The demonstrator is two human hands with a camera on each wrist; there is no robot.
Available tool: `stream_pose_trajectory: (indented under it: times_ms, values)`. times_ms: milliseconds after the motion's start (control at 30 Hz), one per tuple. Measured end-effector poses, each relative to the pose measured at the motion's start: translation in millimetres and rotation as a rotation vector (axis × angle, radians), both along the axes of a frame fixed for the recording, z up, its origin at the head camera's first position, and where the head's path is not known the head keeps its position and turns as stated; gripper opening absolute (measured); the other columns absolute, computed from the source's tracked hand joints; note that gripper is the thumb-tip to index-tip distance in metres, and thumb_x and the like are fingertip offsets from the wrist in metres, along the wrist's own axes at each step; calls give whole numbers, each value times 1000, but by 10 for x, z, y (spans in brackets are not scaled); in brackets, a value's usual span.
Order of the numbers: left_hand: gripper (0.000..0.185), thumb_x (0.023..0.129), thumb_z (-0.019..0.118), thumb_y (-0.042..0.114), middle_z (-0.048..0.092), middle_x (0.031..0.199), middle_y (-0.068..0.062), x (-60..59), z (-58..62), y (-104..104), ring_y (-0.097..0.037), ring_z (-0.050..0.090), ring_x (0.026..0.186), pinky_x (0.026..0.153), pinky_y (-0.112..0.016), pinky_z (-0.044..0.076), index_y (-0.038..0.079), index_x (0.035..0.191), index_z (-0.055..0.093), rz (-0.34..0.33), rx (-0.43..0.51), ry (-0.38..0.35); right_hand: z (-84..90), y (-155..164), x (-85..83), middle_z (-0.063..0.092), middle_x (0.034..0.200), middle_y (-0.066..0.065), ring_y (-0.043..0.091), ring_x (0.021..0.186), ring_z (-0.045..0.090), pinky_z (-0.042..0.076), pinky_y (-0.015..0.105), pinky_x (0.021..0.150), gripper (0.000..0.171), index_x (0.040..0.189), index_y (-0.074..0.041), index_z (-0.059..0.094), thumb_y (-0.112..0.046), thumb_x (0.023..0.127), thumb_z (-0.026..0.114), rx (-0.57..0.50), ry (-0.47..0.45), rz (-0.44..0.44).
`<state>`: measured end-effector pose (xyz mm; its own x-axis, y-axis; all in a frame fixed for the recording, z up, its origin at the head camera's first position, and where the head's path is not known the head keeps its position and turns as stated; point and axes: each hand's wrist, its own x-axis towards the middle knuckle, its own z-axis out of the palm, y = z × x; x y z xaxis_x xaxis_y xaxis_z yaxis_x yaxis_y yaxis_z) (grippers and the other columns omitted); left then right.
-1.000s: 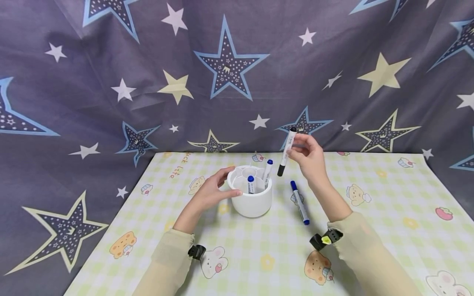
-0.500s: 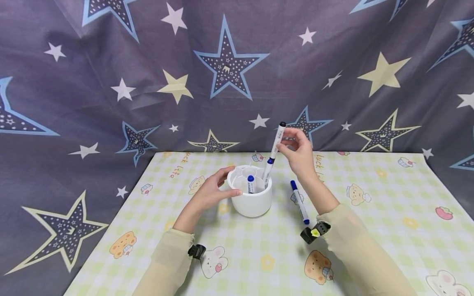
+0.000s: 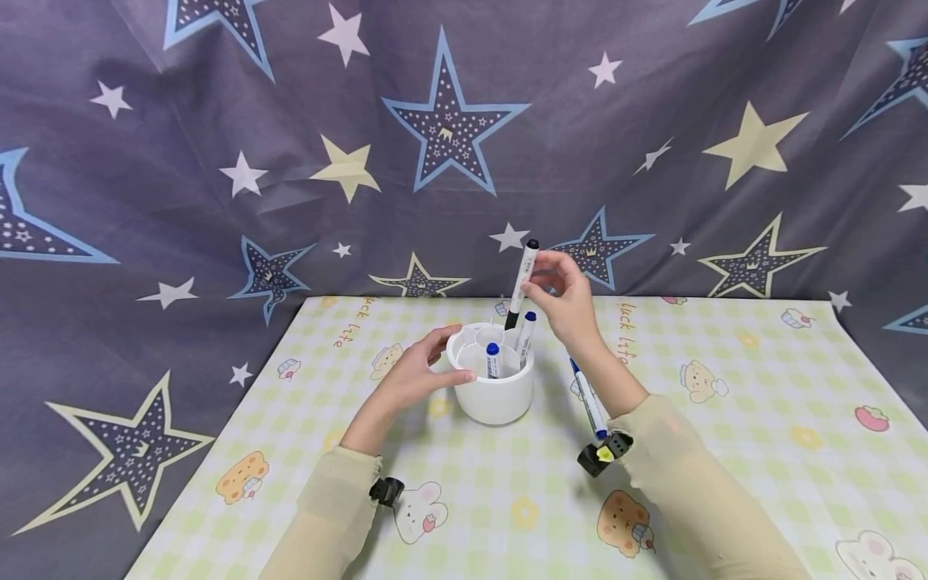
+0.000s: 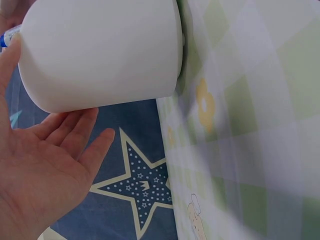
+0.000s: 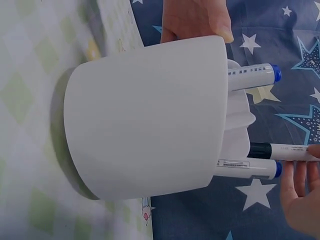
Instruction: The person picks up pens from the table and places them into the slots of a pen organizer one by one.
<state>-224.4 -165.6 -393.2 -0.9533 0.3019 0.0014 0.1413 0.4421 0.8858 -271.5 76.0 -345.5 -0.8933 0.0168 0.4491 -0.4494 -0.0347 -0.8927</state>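
White, smooth, plastic-looking round pot (image 3: pixel 495 401) w/ white scalloped dividers (image 5: pixel 239 120) inside stands upright just below mid-frame in the head view, on a green-and-white checked cloth w/ cartoon prints (image 3: pixel 522 467). L hand (image 3: pixel 413 370) grips its left side, thumb over the near rim, other fingers round the far left, presumably to keep the pot from sliding or tipping. R hand (image 3: pixel 569 306), right of centre, pinches a slim white marker w/ black ends (image 3: pixel 524 282) btwn thumb and fingertips; the hold is on the upper barrel, prob. b/c that leaves the lower end free and the fingers clear of the rim. That marker leans a bit, top to the right, its lower black end at the pot's far-right rim; can't tell if the end is inside or just above. Two more stand in the pot, blue ends up: a white marker w/ a blue cap at the front (image 3: pixel 493 361) and a white marker w/ a blue cap at the right (image 3: pixel 527 330), the latter tilted slightly, likely b/c its slot is looser than the barrel. R wrist view puts the black end right next to that one; contact unclear. Lying on the cloth right of the pot, a white marker w/ blue ends (image 3: pixel 589 403) is partly hidden by the R arm, within easy reach, I'd say. Dark grey-purple star-print curtain (image 3: pixel 290 97) fills the upper frame.
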Motion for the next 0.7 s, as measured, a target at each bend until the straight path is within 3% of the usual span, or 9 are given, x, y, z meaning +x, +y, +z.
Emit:
stream_pose_trajectory:
  times_ms: [267,433,700]
  values:
    - [82,85,81,24,38,159,-12,-3,-1,4,-35,36,147,125,-48,28,7,152,38,4,0,-4,-15,-47,34,63,106,7,8,85,65,57,14,82,41,124,8,54,12,84,66,31,-41,33]
    - [82,84,81,23,38,160,-12,0,7,9,-35,36,148,126,-48,28,6,152,37,5,-5,-2,-37,-59,43,62,109,17,9,86,64,56,13,82,42,123,8,54,12,83,66,57,-49,30]
    - [81,84,81,22,38,159,-12,-9,-5,9,-34,36,147,126,-47,28,5,152,38,1,3,14,-105,-34,32,66,108,30,-1,79,60,53,11,76,40,125,8,55,7,87,67,165,-85,51]
